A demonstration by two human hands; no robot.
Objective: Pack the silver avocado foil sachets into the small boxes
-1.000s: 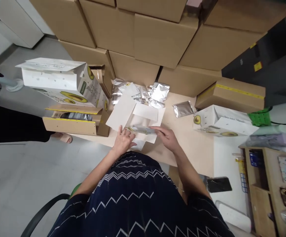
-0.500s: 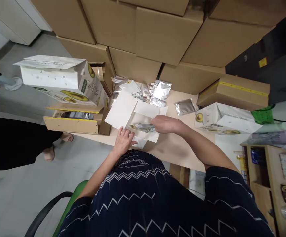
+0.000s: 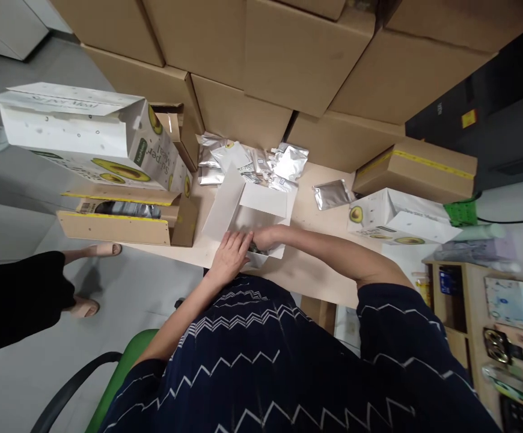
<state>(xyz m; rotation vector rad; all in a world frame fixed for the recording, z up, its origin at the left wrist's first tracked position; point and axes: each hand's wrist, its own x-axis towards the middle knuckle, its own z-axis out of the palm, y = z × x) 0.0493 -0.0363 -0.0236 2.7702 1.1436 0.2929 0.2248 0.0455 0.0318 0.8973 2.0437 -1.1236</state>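
An open white carton (image 3: 261, 201) sits at the near edge of the table with its flaps raised. My left hand (image 3: 231, 255) grips the carton's near left edge, fingers over the rim. Down inside the carton, my right hand (image 3: 267, 237) is closed on a printed pouch (image 3: 253, 247); the fingertips and most of the pouch are hidden by the hands and carton walls. Behind the carton lies a pile of silver pouches (image 3: 261, 162). One more silver pouch (image 3: 331, 194) lies apart to the right.
A large printed white carton (image 3: 108, 144) stands at left, above an open brown box (image 3: 117, 228). At right are another printed carton (image 3: 397, 216) and a brown box (image 3: 417, 171). Stacked brown boxes (image 3: 306, 54) wall off the back. A person's legs (image 3: 76, 255) show at left.
My right hand has moved left and down into the carton with the printed pouch. The left flap has tilted more upright, and my left hand has shifted slightly along the edge.
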